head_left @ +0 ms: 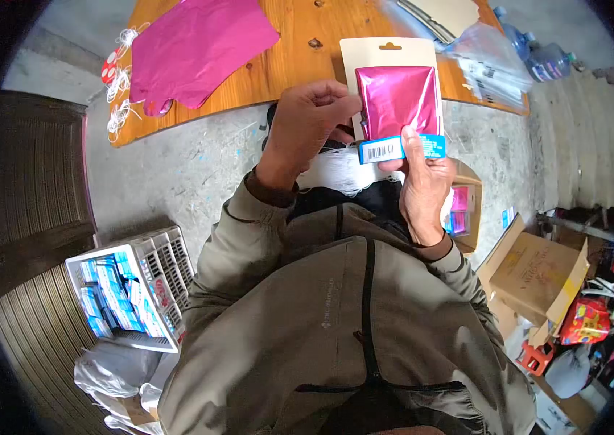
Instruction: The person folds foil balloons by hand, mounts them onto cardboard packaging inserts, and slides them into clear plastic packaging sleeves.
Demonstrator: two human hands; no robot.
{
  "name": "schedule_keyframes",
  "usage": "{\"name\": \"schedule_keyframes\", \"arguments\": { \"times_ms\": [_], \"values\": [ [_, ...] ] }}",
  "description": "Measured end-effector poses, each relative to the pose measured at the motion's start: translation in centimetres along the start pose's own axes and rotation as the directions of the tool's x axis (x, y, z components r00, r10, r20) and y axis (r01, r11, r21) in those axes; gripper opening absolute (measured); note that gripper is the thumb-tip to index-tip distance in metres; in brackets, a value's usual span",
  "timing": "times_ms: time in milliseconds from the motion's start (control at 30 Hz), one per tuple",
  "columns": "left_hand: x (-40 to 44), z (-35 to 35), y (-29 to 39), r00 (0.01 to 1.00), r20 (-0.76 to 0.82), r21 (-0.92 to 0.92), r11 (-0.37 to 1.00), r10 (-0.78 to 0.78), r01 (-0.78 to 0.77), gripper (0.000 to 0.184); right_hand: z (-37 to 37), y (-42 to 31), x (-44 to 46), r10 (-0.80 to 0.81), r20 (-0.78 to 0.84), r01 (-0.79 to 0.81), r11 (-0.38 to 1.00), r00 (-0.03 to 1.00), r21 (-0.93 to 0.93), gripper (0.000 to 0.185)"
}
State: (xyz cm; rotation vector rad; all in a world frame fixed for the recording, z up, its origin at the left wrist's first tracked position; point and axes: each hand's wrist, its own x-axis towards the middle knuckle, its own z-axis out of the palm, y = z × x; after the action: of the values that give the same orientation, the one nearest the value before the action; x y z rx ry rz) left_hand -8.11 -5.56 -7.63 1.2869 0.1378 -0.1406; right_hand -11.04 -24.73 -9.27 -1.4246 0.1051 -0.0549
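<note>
A: Where does your camera look from?
B: Your head, facing forward and steeply down, close above your jacket (299, 312).
A: How far does your wide view reach?
B: Over the near edge of the table (299, 69), both near corners in frame.

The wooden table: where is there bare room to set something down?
Bare wood on the table lies between the pink sheet and the carded pink packet held before it by the right hand. The left edge is crowded with white strings, the right end with clear plastic.
</note>
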Motion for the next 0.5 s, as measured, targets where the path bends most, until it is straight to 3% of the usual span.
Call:
{"name": "schedule_keyframes", "arguments": {
  "times_ms": [233,433,500],
  "values": [
    [-0.7,-1.2,-1.0,0.999,0.025,-0.019,0.999,-0.031,0.032,0.021,0.9,0.1,-0.8,-0.041,0.003,0.041,0.996,0.999,-0.076,0.023],
    [-2.2,-0.3,1.3,0.998,-0.036,-0.231,0.972,-0.054,0.044,0.024,1.0,0.1,-0.8,-0.005,0.009,0.006,0.992,1.000,-0.124,0.024],
    [-1.4,-0.4,0.2,0.998,-0.058,0.071,0.997,0.024,-0.019,0.027,1.1,0.2,-0.9,0.015,0.023,-0.012,0.992,1.000,-0.128,0.024]
  ]
}}
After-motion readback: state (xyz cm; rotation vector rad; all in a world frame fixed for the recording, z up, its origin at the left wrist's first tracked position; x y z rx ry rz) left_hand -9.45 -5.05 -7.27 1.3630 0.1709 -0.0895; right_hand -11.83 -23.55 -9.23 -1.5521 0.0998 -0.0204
